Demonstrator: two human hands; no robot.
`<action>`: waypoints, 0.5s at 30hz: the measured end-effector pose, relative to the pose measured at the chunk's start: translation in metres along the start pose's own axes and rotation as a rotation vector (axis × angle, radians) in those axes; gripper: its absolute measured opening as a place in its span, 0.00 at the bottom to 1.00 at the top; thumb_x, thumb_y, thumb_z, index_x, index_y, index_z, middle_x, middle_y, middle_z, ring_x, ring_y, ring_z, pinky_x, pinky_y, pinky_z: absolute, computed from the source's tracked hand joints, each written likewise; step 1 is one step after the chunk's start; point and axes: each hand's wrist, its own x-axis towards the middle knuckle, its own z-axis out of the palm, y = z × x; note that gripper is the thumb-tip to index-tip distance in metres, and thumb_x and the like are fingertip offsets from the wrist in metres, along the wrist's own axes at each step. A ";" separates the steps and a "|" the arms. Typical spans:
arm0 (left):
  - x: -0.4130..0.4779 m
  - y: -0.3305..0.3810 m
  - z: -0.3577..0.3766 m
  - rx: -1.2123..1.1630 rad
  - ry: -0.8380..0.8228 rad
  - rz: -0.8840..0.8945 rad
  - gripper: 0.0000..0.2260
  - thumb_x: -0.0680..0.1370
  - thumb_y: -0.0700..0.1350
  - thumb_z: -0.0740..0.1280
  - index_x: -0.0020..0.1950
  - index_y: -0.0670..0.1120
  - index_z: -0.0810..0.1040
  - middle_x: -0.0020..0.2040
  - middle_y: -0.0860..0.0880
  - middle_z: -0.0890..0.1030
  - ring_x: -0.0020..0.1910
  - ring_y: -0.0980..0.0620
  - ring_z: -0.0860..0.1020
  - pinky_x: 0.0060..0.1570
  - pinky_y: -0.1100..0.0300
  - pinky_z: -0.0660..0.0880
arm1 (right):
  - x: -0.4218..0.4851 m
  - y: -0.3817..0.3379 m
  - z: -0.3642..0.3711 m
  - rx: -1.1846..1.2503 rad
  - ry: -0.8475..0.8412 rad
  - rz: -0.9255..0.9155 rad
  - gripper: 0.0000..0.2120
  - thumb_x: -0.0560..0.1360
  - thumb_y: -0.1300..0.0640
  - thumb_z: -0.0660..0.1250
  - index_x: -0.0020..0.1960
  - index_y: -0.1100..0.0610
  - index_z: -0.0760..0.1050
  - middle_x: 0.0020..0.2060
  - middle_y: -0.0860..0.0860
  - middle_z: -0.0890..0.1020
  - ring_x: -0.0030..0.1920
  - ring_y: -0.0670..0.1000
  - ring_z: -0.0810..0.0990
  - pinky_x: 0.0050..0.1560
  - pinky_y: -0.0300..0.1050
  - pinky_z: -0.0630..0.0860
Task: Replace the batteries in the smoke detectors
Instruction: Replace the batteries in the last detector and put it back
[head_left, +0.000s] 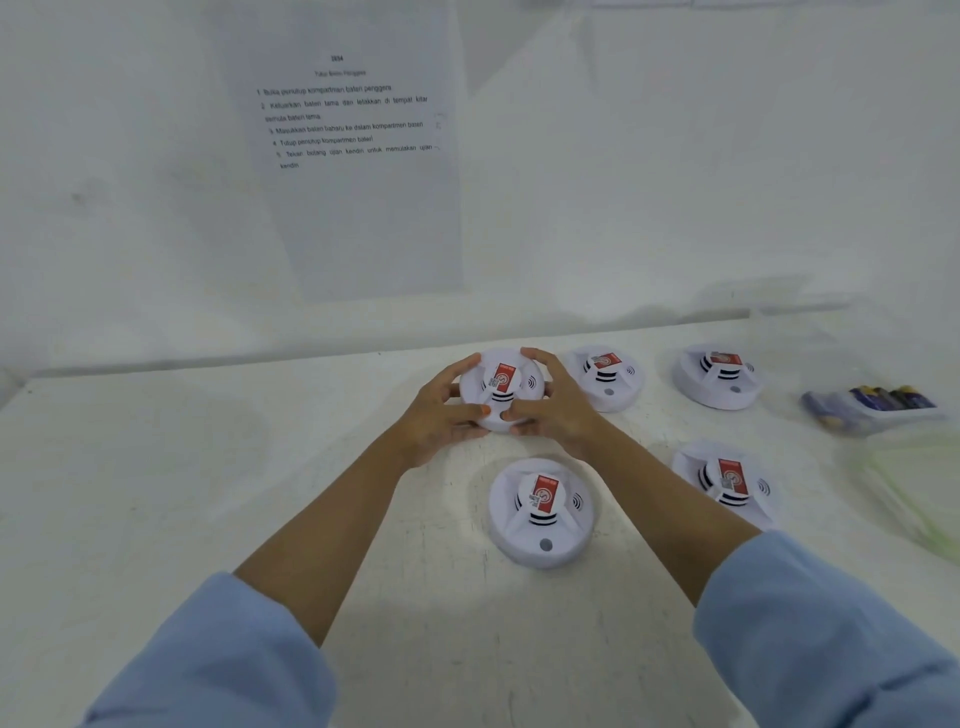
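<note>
L hand (441, 415), R hand (558, 410) grip detector (506, 382) face-up.

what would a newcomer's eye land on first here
The left hand and right hand grip one smoke detector from both sides, mid-table. Four other detectors lie face up on the white table, to its right and nearer the person. Batteries sit at the far right, and an instruction sheet hangs on the wall behind.
</note>
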 end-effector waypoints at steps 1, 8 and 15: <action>0.000 0.000 0.000 0.003 0.002 -0.001 0.27 0.73 0.31 0.68 0.64 0.56 0.69 0.64 0.44 0.71 0.60 0.42 0.75 0.50 0.52 0.80 | 0.000 0.000 0.000 -0.002 -0.001 -0.004 0.35 0.66 0.73 0.70 0.65 0.48 0.64 0.53 0.56 0.75 0.46 0.54 0.78 0.34 0.44 0.80; 0.001 0.000 0.000 0.020 -0.001 0.002 0.28 0.72 0.31 0.69 0.65 0.56 0.69 0.65 0.44 0.71 0.60 0.42 0.75 0.49 0.52 0.80 | 0.001 0.002 -0.001 -0.003 0.005 -0.018 0.35 0.66 0.73 0.70 0.66 0.49 0.64 0.51 0.53 0.75 0.47 0.53 0.78 0.35 0.45 0.80; 0.002 0.000 0.000 0.021 0.004 -0.006 0.28 0.72 0.31 0.68 0.65 0.56 0.69 0.65 0.43 0.71 0.60 0.41 0.75 0.49 0.52 0.81 | 0.001 0.003 -0.001 -0.014 0.006 -0.022 0.35 0.66 0.73 0.71 0.65 0.49 0.64 0.52 0.53 0.74 0.48 0.53 0.77 0.35 0.45 0.81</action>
